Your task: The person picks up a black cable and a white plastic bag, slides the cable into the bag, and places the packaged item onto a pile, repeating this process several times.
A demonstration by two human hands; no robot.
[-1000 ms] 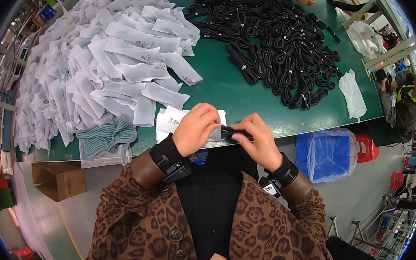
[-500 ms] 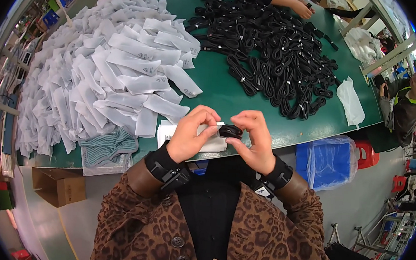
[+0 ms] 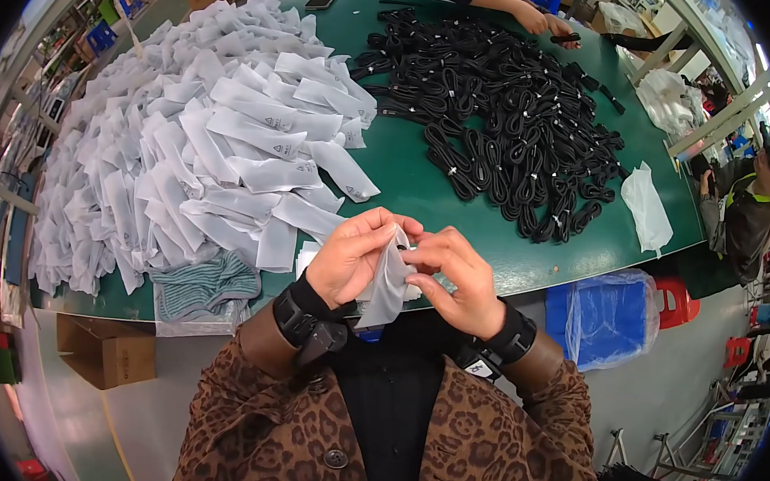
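Just over the near edge of the table, my left hand [image 3: 352,260] pinches a translucent white plastic bag [image 3: 384,295] by its upper end, and the bag hangs down. My right hand [image 3: 458,282] is closed with its fingertips at the bag's mouth. A small dark bit of a coiled black cable [image 3: 403,249] shows there; fingers and bag hide the rest. White papers [image 3: 308,257] lie partly under my left hand. To the left rises a large pile of similar white bags [image 3: 229,147]. Bundled black cables [image 3: 513,106] are heaped further back on the right.
A folded striped cloth [image 3: 205,285] lies at the table's [image 3: 391,169] near left edge. Flat on the right is a white bag [image 3: 648,210]. A blue bin [image 3: 592,316] with plastic lining and a cardboard box [image 3: 107,352] stand below. Another person's hands [image 3: 547,24] hold a black cable at the back.
The coiled black cable, plainly visible between my hands before, is now mostly hidden. The white bag has come up in my left hand, and my right fingers have moved to its mouth.
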